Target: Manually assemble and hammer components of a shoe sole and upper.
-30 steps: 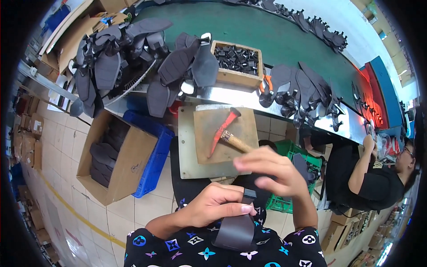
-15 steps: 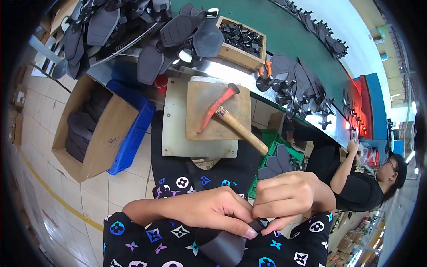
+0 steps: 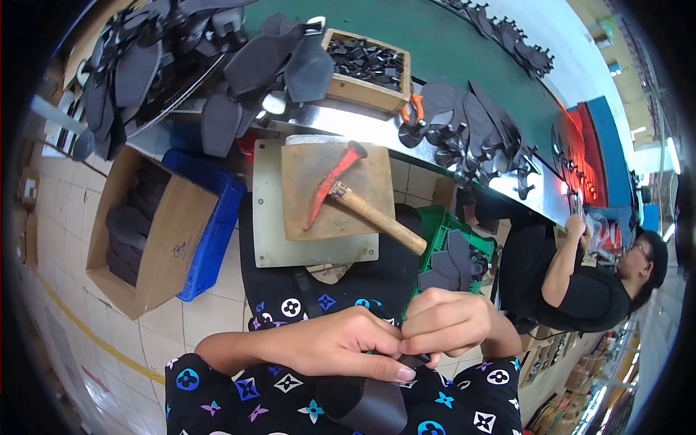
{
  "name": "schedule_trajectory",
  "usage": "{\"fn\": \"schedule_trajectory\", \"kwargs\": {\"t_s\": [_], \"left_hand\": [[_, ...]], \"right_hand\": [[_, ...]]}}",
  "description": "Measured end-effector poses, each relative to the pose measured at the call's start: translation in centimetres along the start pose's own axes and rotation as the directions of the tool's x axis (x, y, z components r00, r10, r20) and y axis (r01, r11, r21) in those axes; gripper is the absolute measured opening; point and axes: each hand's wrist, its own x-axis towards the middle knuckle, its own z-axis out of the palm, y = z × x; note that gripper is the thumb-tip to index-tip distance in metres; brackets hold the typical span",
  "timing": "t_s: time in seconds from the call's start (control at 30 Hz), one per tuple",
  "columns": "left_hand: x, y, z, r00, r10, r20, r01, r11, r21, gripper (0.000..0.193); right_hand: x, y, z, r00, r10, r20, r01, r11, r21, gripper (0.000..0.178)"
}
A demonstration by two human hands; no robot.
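Over my lap lies a black shoe sole with a heel (image 3: 373, 406), its broad smooth part hanging toward the lower edge. My left hand (image 3: 348, 346) is closed on it, thumb laid along the narrow end. Against that end my right hand (image 3: 449, 322) curls in a pinch, fingertips touching the small dark tip; my fingers mostly hide what sits there. Beyond my hands, a hammer with a red head and wooden handle (image 3: 380, 220) rests on a brown pad (image 3: 301, 163), which lies on a pale board (image 3: 267, 217).
A wooden box (image 3: 362, 96) of small black pieces stands on the green bench (image 3: 406, 29), near orange-handled pliers (image 3: 415, 109). Heeled soles (image 3: 478, 123) lie piled there. Left are a cardboard box (image 3: 170, 239) and blue crate (image 3: 210, 254); right, a green crate (image 3: 435, 232) and a seated person (image 3: 594, 290).
My right fingers have curled closer over the narrow end, so its glossy tip shows less. The whole view has shifted slightly. The hammer still lies on the pad.
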Motion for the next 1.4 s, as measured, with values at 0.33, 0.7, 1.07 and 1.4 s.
{"fn": "schedule_trajectory", "kwargs": {"t_s": [0.33,0.7,1.07,1.4], "left_hand": [[5.4,-0.5,1.4,0.993,-0.112,0.036,0.110,0.992,0.059,0.023],[18.5,-4.0,1.9,0.897,0.432,-0.090,-0.017,0.238,0.971,0.087],[14.9,-4.3,-0.1,0.927,0.210,-0.311,0.211,0.395,0.894,0.058],[8.3,-0.3,-3.6,0.671,0.622,-0.403,0.440,0.104,0.892,0.085]], "right_hand": [[-6.2,-2.5,-0.7,0.958,0.139,-0.252,-0.138,0.990,0.020,0.033],[-21.0,-2.4,9.3,-0.091,0.570,-0.817,-0.243,0.783,0.573,0.041],[-24.4,6.7,-9.1,-0.064,-0.115,-0.991,-0.923,0.384,0.015,0.040],[-4.8,9.0,-18.2,-0.095,0.200,-0.975,-0.146,0.966,0.212,0.022]]}}
